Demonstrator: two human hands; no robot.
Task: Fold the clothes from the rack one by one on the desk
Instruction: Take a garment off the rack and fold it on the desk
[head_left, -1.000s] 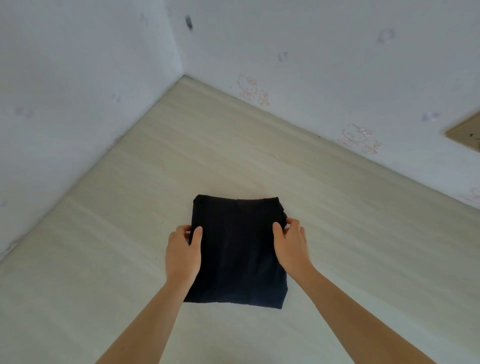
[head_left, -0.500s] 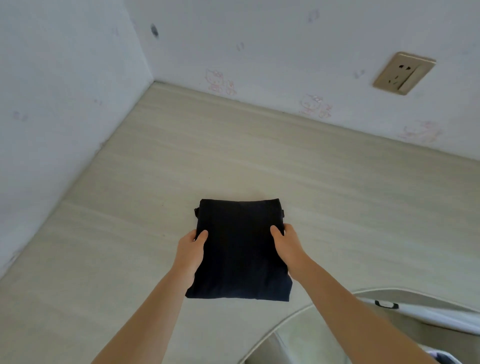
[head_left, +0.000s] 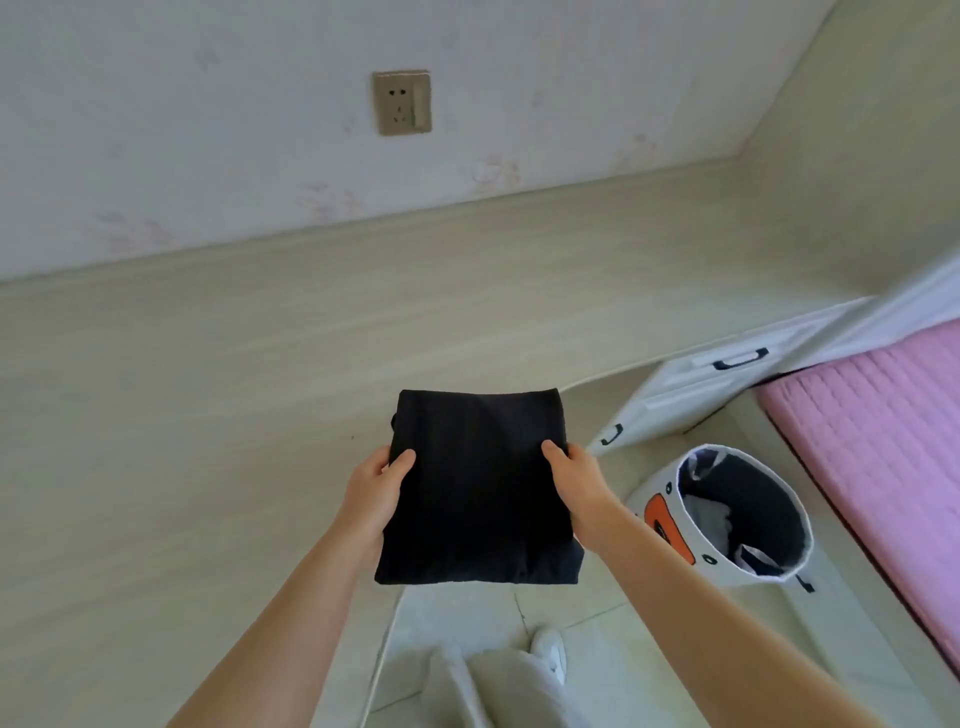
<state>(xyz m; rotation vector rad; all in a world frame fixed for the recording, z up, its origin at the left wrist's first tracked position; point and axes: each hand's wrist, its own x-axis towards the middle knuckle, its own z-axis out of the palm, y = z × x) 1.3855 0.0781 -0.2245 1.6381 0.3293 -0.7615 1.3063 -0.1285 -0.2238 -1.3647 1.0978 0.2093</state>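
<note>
Head view: both hands, left hand (head_left: 375, 493) and right hand (head_left: 574, 480), grip clamped on the folded black garment (head_left: 478, 488), hold it past the worktop (head_left: 208, 415) edge; a loosened side could unfold it.

Item count — one folded black garment (head_left: 478, 488), two hands: left hand (head_left: 371, 496) and right hand (head_left: 579, 486). One desk (head_left: 208, 389), one wall socket (head_left: 401, 102), one laundry basket (head_left: 670, 525), one pink mattress (head_left: 883, 441) — two white drawer fronts (head_left: 691, 387).
</note>
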